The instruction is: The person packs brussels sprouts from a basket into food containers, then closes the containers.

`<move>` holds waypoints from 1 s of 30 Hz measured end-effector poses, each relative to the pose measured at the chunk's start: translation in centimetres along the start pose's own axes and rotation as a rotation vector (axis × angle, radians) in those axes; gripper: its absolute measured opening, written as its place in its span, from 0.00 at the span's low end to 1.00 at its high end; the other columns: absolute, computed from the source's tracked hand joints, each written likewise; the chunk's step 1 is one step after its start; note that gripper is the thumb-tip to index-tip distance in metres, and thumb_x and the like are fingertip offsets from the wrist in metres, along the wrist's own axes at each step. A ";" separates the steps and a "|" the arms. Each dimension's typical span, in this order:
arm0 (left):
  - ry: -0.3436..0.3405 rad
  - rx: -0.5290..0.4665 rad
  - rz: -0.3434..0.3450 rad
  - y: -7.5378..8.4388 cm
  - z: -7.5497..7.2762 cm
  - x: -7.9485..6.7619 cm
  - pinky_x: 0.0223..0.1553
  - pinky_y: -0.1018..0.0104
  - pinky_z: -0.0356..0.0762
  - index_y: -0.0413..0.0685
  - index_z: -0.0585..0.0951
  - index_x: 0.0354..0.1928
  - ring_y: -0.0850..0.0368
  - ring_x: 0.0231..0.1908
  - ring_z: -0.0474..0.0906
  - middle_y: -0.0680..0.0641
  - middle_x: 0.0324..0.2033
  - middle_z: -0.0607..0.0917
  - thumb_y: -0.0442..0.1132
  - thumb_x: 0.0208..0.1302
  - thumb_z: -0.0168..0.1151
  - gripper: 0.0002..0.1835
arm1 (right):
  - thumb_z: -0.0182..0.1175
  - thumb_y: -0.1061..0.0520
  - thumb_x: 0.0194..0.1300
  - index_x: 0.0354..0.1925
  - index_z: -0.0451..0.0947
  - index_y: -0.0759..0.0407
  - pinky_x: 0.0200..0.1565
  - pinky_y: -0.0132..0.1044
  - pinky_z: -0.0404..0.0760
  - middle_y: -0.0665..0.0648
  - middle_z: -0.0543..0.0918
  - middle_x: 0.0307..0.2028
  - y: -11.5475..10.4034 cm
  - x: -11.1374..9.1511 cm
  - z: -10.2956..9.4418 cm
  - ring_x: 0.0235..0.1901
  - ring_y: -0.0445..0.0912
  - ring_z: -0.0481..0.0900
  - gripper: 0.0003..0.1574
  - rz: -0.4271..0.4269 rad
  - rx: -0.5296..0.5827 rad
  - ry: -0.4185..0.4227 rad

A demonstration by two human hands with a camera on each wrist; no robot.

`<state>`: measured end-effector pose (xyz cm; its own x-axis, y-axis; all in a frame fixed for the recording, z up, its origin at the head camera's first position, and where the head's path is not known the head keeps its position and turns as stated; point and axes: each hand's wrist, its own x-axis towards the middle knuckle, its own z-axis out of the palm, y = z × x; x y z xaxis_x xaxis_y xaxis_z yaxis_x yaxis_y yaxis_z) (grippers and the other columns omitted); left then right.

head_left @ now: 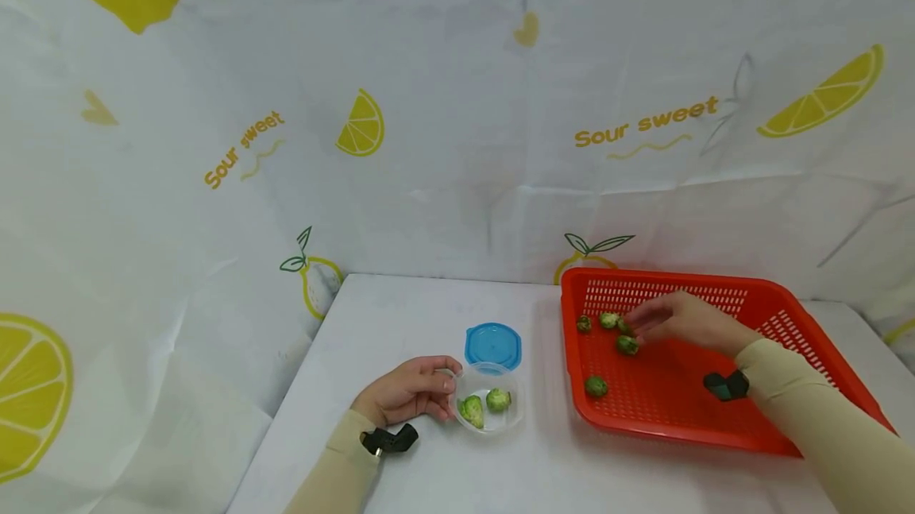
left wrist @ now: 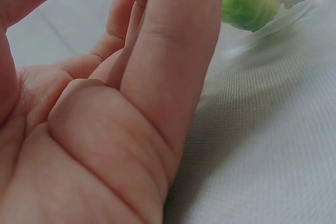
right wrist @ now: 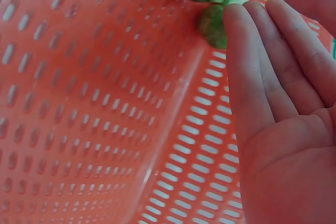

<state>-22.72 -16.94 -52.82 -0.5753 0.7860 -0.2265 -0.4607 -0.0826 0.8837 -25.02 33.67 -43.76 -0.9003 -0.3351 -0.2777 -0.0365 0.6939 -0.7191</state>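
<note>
My left hand (head_left: 411, 388) grips the left rim of a small clear plastic container (head_left: 519, 412) on the table. Inside lie two Brussels sprouts, a halved-looking one (head_left: 472, 411) and a rounder one (head_left: 498, 399). My right hand (head_left: 689, 322) is over the red basket (head_left: 672, 436), its fingers nearly straight in the right wrist view. Its fingertips are right beside a cluster of Brussels sprouts (right wrist: 212, 24), with nothing in the palm. Near that cluster sits a darker sprout (head_left: 584, 323); another sprout (head_left: 596, 386) lies by the basket's front left corner.
A blue lid (head_left: 493, 345) lies flat on the white-covered table (head_left: 422, 307), just behind the clear container. The basket's raised perforated walls surround my right hand. A lemon-print cloth (head_left: 457, 164) hangs behind the table.
</note>
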 end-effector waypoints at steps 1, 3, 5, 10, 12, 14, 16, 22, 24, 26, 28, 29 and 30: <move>0.002 -0.001 -0.002 0.0 0.0 0.0 0.42 0.67 0.92 0.49 0.74 0.58 0.59 0.35 0.92 0.54 0.32 0.88 0.33 0.81 0.55 0.10 | 0.72 0.54 0.71 0.62 0.84 0.66 0.51 0.32 0.86 0.63 0.91 0.57 0.2 0.1 0.1 0.51 0.47 0.90 0.27 0.008 -0.002 0.000; 0.004 -0.001 -0.003 0.0 0.0 -0.1 0.42 0.67 0.92 0.49 0.75 0.58 0.59 0.34 0.92 0.53 0.32 0.88 0.32 0.81 0.55 0.10 | 0.72 0.54 0.71 0.62 0.85 0.65 0.51 0.33 0.85 0.62 0.91 0.57 0.5 0.1 0.2 0.52 0.47 0.89 0.26 0.011 -0.021 0.004; 0.004 0.002 -0.001 0.0 0.0 -0.1 0.42 0.67 0.92 0.49 0.75 0.59 0.59 0.34 0.92 0.54 0.32 0.88 0.32 0.81 0.54 0.10 | 0.73 0.53 0.71 0.62 0.85 0.64 0.52 0.33 0.84 0.62 0.91 0.57 0.8 0.2 0.3 0.53 0.48 0.88 0.26 0.010 -0.031 0.004; 0.002 0.010 0.013 0.0 0.0 0.0 0.41 0.67 0.92 0.47 0.74 0.59 0.59 0.34 0.92 0.54 0.32 0.87 0.32 0.80 0.54 0.10 | 0.72 0.54 0.71 0.62 0.85 0.65 0.51 0.33 0.85 0.62 0.91 0.57 1.0 0.3 0.6 0.54 0.50 0.88 0.26 0.012 -0.029 -0.007; 0.002 0.011 0.016 -0.1 0.0 0.0 0.40 0.67 0.92 0.47 0.74 0.58 0.59 0.33 0.92 0.54 0.32 0.87 0.32 0.80 0.55 0.10 | 0.72 0.54 0.71 0.61 0.86 0.65 0.52 0.34 0.85 0.62 0.91 0.57 0.9 0.2 0.7 0.54 0.50 0.88 0.25 0.012 -0.026 -0.007; 0.004 0.009 0.011 0.0 -0.1 0.0 0.40 0.67 0.92 0.46 0.74 0.58 0.59 0.33 0.92 0.53 0.31 0.87 0.33 0.80 0.56 0.10 | 0.73 0.54 0.70 0.60 0.86 0.64 0.52 0.36 0.85 0.61 0.91 0.56 0.8 0.2 0.8 0.53 0.49 0.88 0.25 0.012 -0.030 -0.004; 0.006 0.012 0.008 0.0 -0.1 0.0 0.41 0.67 0.92 0.46 0.74 0.59 0.59 0.33 0.92 0.53 0.31 0.87 0.34 0.80 0.57 0.11 | 0.74 0.54 0.69 0.59 0.87 0.63 0.53 0.39 0.85 0.60 0.92 0.55 0.5 0.1 1.0 0.52 0.49 0.87 0.24 0.014 -0.038 0.000; 0.005 0.017 0.009 0.1 -0.1 0.0 0.41 0.67 0.92 0.47 0.74 0.59 0.59 0.34 0.92 0.53 0.31 0.88 0.35 0.79 0.58 0.11 | 0.76 0.54 0.66 0.56 0.89 0.60 0.53 0.40 0.85 0.58 0.92 0.52 0.2 0.2 1.3 0.50 0.48 0.85 0.22 0.012 -0.075 0.016; 0.000 0.015 0.013 0.0 -0.1 0.0 0.41 0.67 0.92 0.47 0.74 0.58 0.59 0.33 0.92 0.54 0.31 0.88 0.34 0.79 0.57 0.11 | 0.76 0.54 0.66 0.55 0.90 0.60 0.52 0.40 0.85 0.57 0.93 0.51 0.2 0.3 1.5 0.50 0.48 0.85 0.21 0.016 -0.088 0.022; -0.005 0.017 0.018 0.0 -0.1 0.0 0.41 0.67 0.92 0.48 0.74 0.58 0.59 0.33 0.92 0.54 0.31 0.88 0.33 0.80 0.56 0.10 | 0.76 0.54 0.66 0.55 0.90 0.60 0.53 0.41 0.86 0.57 0.92 0.51 0.2 0.4 1.5 0.50 0.48 0.85 0.21 0.024 -0.099 0.029; -0.006 0.016 0.019 0.0 -0.1 0.0 0.41 0.67 0.92 0.48 0.75 0.57 0.59 0.33 0.91 0.54 0.32 0.87 0.32 0.80 0.55 0.10 | 0.77 0.55 0.65 0.54 0.90 0.60 0.53 0.43 0.86 0.57 0.92 0.51 0.2 0.4 1.6 0.49 0.48 0.86 0.20 0.032 -0.107 0.039; -0.005 0.014 0.019 0.0 0.0 0.0 0.41 0.67 0.92 0.49 0.75 0.57 0.59 0.33 0.92 0.54 0.32 0.87 0.32 0.80 0.55 0.10 | 0.77 0.55 0.65 0.54 0.90 0.59 0.53 0.44 0.87 0.58 0.92 0.51 0.1 0.4 1.6 0.49 0.48 0.86 0.20 0.036 -0.112 0.044; -0.004 0.014 0.019 0.0 0.0 0.0 0.41 0.67 0.92 0.49 0.75 0.57 0.59 0.33 0.92 0.54 0.32 0.87 0.32 0.80 0.54 0.10 | 0.77 0.55 0.65 0.54 0.90 0.59 0.53 0.45 0.87 0.58 0.92 0.51 0.1 0.4 1.6 0.49 0.48 0.86 0.20 0.039 -0.116 0.049</move>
<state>-22.74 -16.98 -52.80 -0.5814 0.7866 -0.2077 -0.4401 -0.0893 0.8935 -24.73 32.57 -44.96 -0.9219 -0.2768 -0.2710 -0.0480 0.7758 -0.6292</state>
